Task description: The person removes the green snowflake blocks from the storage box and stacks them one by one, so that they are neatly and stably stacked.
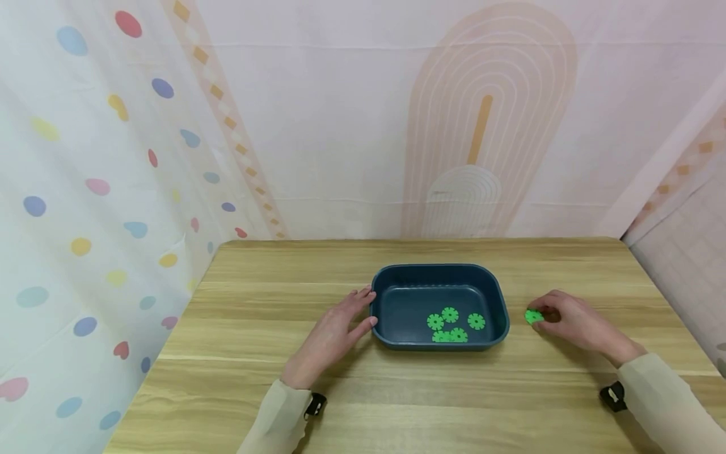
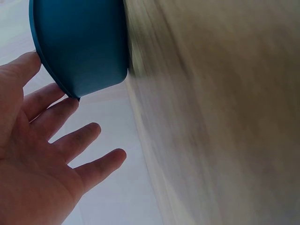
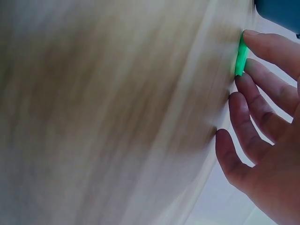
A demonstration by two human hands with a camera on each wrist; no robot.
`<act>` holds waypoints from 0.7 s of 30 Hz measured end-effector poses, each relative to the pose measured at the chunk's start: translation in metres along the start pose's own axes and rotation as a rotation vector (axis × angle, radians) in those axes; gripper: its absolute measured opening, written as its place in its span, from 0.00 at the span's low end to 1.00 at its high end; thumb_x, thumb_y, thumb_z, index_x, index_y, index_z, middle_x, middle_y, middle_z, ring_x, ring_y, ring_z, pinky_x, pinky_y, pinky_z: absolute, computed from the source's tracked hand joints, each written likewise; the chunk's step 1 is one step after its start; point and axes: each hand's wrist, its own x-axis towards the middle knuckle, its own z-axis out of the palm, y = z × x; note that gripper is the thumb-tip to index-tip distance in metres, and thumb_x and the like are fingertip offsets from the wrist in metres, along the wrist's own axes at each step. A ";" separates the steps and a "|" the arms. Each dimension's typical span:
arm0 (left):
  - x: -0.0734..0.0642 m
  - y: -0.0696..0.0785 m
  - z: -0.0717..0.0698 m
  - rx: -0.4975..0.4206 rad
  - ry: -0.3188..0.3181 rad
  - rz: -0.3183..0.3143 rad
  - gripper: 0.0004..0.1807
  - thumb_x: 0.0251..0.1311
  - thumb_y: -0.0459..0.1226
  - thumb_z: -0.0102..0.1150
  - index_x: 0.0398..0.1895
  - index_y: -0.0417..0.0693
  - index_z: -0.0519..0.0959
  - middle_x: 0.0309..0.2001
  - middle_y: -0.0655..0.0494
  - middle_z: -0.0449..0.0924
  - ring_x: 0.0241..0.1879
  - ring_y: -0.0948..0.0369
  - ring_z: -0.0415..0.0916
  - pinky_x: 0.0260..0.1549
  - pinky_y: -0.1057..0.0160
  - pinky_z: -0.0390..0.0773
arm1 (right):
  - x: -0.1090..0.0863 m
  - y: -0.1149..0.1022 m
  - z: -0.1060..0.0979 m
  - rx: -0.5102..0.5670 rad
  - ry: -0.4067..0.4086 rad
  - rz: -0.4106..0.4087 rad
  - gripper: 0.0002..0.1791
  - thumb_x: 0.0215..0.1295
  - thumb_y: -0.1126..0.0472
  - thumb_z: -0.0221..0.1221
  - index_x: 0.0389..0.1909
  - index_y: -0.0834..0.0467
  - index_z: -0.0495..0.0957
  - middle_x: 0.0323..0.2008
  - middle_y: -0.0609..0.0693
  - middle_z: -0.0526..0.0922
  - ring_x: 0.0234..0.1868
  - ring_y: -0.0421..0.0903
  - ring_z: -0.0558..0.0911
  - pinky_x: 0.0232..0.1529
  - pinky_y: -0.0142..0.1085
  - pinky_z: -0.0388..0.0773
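Observation:
A dark blue tray stands on the wooden table, with several green notched plastic discs lying flat inside, mostly toward its near right part; some overlap. At the tray's left end, my left hand touches the rim with thumb and fingertips, its fingers spread and fairly straight. In the left wrist view the left hand reaches the tray's rim. Right of the tray, my right hand pinches one green notched disc at the tabletop. The right wrist view shows this disc edge-on between thumb and fingers.
The wooden table reaches back to a patterned curtain, and another dotted curtain hangs along the left. Dark straps are worn at both wrists, by the beige sleeves.

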 end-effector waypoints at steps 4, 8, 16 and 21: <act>0.000 0.000 0.000 -0.002 0.003 0.005 0.30 0.77 0.48 0.55 0.76 0.44 0.69 0.78 0.48 0.62 0.77 0.44 0.58 0.71 0.40 0.64 | 0.001 0.000 0.000 -0.007 -0.004 -0.002 0.17 0.63 0.62 0.72 0.50 0.64 0.84 0.44 0.51 0.82 0.41 0.44 0.79 0.41 0.36 0.81; -0.002 0.001 0.001 -0.015 0.005 -0.004 0.30 0.77 0.47 0.56 0.76 0.45 0.69 0.78 0.48 0.62 0.77 0.44 0.57 0.72 0.40 0.63 | 0.000 0.001 0.002 -0.007 -0.008 -0.014 0.18 0.62 0.62 0.72 0.50 0.65 0.84 0.44 0.51 0.82 0.41 0.43 0.78 0.41 0.35 0.81; -0.002 0.001 0.002 -0.027 0.003 0.000 0.30 0.77 0.48 0.55 0.77 0.45 0.68 0.78 0.48 0.62 0.78 0.45 0.56 0.72 0.40 0.63 | -0.005 0.002 0.003 -0.023 0.018 -0.017 0.23 0.61 0.61 0.73 0.54 0.66 0.82 0.45 0.52 0.82 0.42 0.44 0.79 0.42 0.38 0.81; -0.001 0.000 0.001 -0.032 0.008 0.001 0.30 0.77 0.48 0.55 0.76 0.45 0.69 0.78 0.48 0.62 0.78 0.45 0.56 0.72 0.41 0.63 | -0.007 -0.001 0.000 0.005 0.021 -0.005 0.25 0.63 0.57 0.73 0.57 0.66 0.81 0.48 0.54 0.83 0.46 0.49 0.81 0.46 0.43 0.82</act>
